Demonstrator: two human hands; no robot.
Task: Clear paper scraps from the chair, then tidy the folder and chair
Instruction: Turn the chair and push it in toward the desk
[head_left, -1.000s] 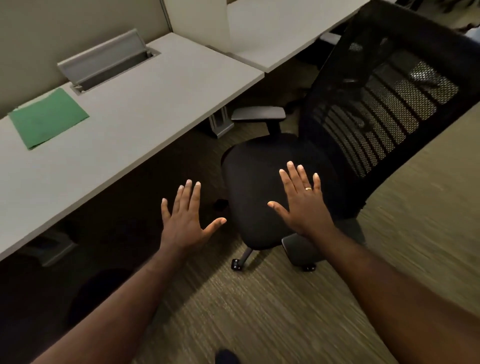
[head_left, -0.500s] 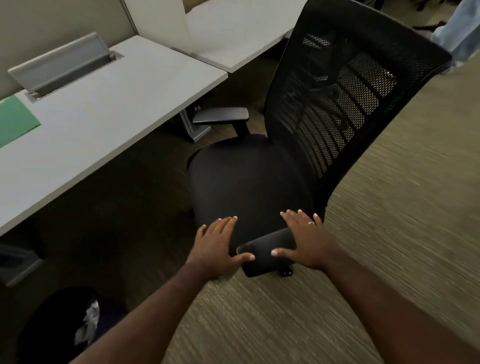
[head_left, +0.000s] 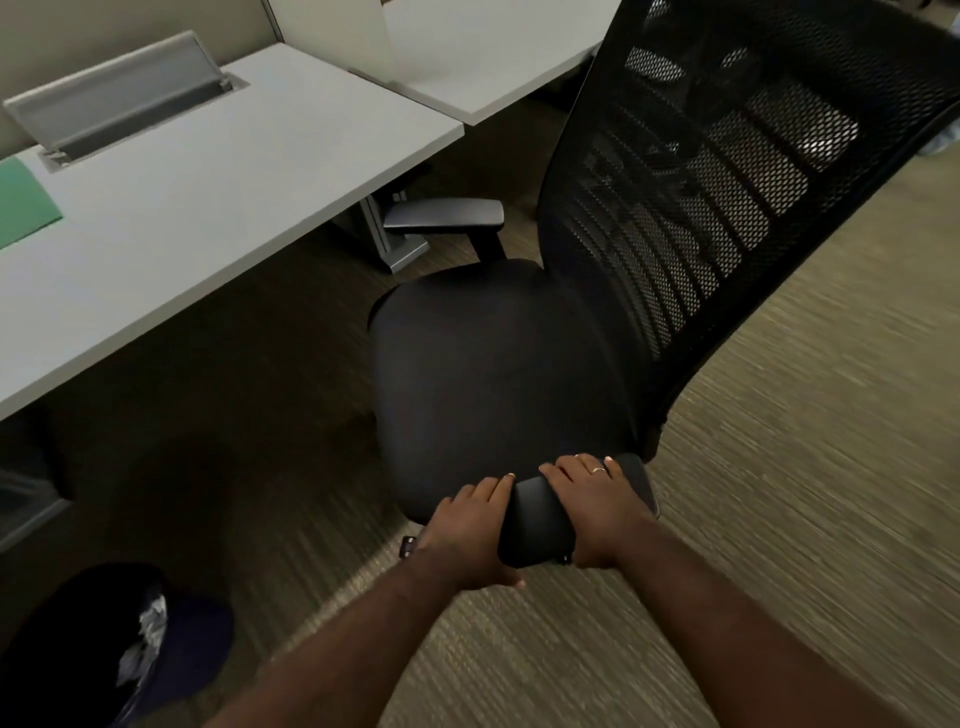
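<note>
We have both hands on the near padded black armrest (head_left: 540, 525) of the black office chair with a mesh back and cushioned seat (head_left: 498, 364). Our left hand (head_left: 470, 535) wraps the armrest's left end, fingers curled over the top and thumb tucked under the near edge. Our right hand (head_left: 597, 506), with a ring on one finger, lies over the right part of the same pad, fingers bent over its far edge, gripping it. The chair stands on the striped brown carpet (head_left: 779, 519), just beside the long pale grey desk (head_left: 208, 171), its far armrest (head_left: 447, 213) near the desk's leg. The flat green paper folder (head_left: 23, 200) lies on the desk at the far left edge of view, well apart from the chair. At lower left a dark round bin (head_left: 78, 644) holds crumpled pale paper scraps (head_left: 143, 644).
</note>
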